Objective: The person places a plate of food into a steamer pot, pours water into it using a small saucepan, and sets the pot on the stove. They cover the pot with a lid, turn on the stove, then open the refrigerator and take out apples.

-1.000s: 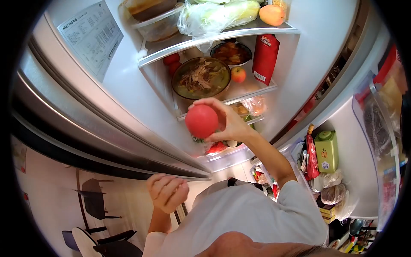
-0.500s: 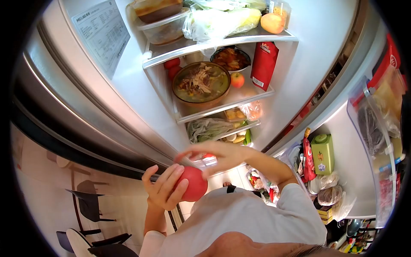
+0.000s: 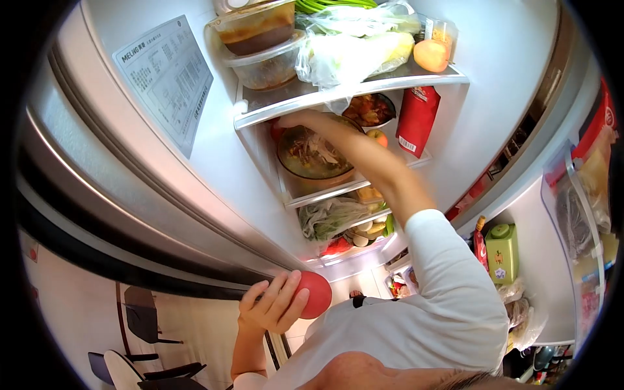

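Note:
My left hand (image 3: 270,304) is wrapped round a smooth, round red fruit (image 3: 314,294), held low beside the fridge's left door. My right arm stretches into the fridge over the large glass bowl of soup with meat (image 3: 312,153). At the back left of the middle shelf (image 3: 325,194), my right hand (image 3: 298,119) is at another red round fruit (image 3: 276,130). Its fingers are largely hidden and blurred, so its grip is unclear. To the right of the bowl are an apple (image 3: 377,137), a dark bowl of cooked food (image 3: 370,110) and a red packet (image 3: 418,120).
Above, the upper shelf (image 3: 390,83) carries stacked plastic tubs (image 3: 266,68), bagged vegetables (image 3: 354,55) and a yellowish fruit (image 3: 431,56). Below are bagged greens (image 3: 331,218). The open right door holds a green tin (image 3: 502,253). Chairs (image 3: 142,315) stand at left.
My right hand has left the red fruit in my left hand and reached up into the middle shelf's back left. My left hand still holds its fruit. The view has shifted somewhat.

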